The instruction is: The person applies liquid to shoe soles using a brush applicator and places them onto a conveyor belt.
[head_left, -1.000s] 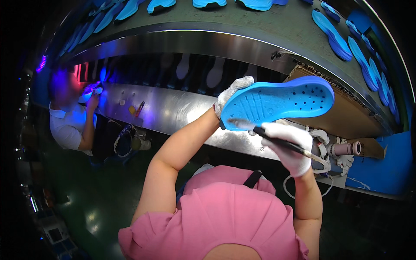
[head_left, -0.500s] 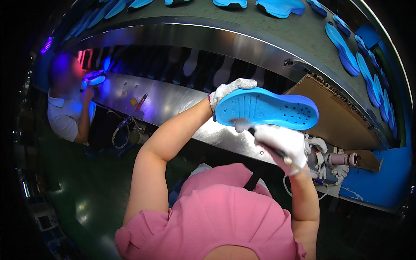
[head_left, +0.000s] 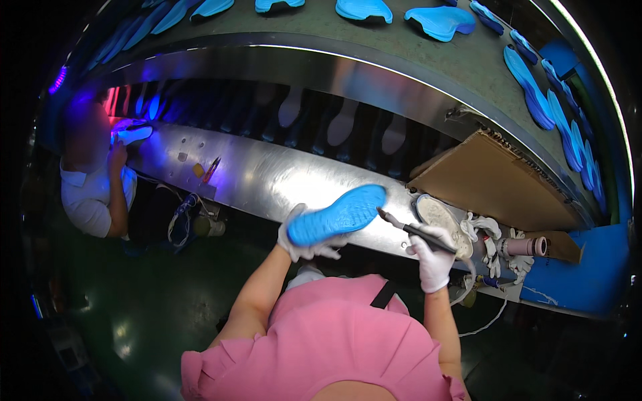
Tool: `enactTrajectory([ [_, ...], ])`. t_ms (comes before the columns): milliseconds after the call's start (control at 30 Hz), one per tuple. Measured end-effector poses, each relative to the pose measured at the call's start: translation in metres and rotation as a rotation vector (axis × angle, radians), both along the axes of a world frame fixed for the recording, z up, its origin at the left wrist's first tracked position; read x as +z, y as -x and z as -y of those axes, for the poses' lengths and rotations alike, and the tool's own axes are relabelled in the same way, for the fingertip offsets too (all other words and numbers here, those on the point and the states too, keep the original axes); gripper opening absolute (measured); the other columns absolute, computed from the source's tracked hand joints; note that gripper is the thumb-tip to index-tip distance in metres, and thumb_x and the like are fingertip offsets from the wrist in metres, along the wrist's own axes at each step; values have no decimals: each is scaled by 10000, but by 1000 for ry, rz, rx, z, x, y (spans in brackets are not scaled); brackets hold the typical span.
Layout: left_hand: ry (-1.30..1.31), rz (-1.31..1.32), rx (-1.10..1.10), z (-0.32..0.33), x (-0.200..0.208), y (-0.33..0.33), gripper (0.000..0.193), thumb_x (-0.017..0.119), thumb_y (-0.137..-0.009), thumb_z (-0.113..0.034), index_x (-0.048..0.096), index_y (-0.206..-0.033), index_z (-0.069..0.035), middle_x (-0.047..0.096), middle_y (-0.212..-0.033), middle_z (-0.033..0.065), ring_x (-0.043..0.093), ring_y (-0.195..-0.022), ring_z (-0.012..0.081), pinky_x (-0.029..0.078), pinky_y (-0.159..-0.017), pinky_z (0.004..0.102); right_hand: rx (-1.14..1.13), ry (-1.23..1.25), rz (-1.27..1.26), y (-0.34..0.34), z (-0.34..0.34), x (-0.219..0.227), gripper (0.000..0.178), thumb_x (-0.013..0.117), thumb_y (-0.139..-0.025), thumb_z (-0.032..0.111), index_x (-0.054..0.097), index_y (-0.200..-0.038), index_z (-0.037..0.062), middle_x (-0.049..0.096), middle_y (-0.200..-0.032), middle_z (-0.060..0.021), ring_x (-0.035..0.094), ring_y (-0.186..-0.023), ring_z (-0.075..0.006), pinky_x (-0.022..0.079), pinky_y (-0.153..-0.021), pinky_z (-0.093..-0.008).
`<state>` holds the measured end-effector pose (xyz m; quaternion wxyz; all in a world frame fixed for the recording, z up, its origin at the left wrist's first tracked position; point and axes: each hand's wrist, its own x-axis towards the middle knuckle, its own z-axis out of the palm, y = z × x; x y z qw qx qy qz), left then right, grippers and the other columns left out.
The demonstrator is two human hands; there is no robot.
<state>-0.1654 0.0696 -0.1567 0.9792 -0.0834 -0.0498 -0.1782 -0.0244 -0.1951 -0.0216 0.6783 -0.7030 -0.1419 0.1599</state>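
Note:
My left hand (head_left: pixel 286 240), in a pale glove, grips a blue shoe sole (head_left: pixel 341 214) by its near-left end. The sole is tilted, its far end pointing up to the right over the metal bench. My gloved right hand (head_left: pixel 435 264) is closed round the dark handle of a brush (head_left: pixel 405 226). The bristle tip points left and is just off the sole's right edge. Behind the right hand lies an oval dish (head_left: pixel 438 217) with pale contents, partly covered by the hand.
White gloves (head_left: pixel 487 230) and a pink cylinder (head_left: pixel 527 246) lie right of the dish, before a cardboard sheet (head_left: pixel 498 180). Several blue soles (head_left: pixel 438 22) rest on the conveyor (head_left: pixel 301 25) beyond the metal bench (head_left: pixel 261 175). At left, a co-worker (head_left: pixel 87 204) holds a sole under bluish light.
The sole has come down and left, nearer my body, and turned its far end upward. My right hand with the brush has moved off the sole, uncovering the dish.

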Motion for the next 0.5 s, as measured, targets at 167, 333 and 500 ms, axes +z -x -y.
enactTrajectory([
  [167,-216,-524,-54,6,-65,48,809,364,-980,-647,498,-1373,48,640,-1108,322,663,-846,415,543,-683,444,-97,173,-91,35,-11,-39,188,761,-848,13,652,-998,-19,685,-810,-68,652,-646,-121,533,-614,-241],
  [333,-207,-459,-19,17,-15,12,813,306,-989,-602,520,-1335,102,638,-1180,314,663,-961,452,548,-882,505,30,488,521,-1,-55,-32,198,809,-809,65,708,-968,4,731,-874,-71,692,-716,-163,555,-684,-287],
  [500,48,-198,43,45,59,-9,787,612,-862,-407,410,-1462,61,542,-1344,351,556,-1212,530,374,-1101,668,130,544,1123,-1,-107,42,225,820,-767,54,725,-970,74,719,-897,-110,697,-791,-275,558,-725,-340],
])
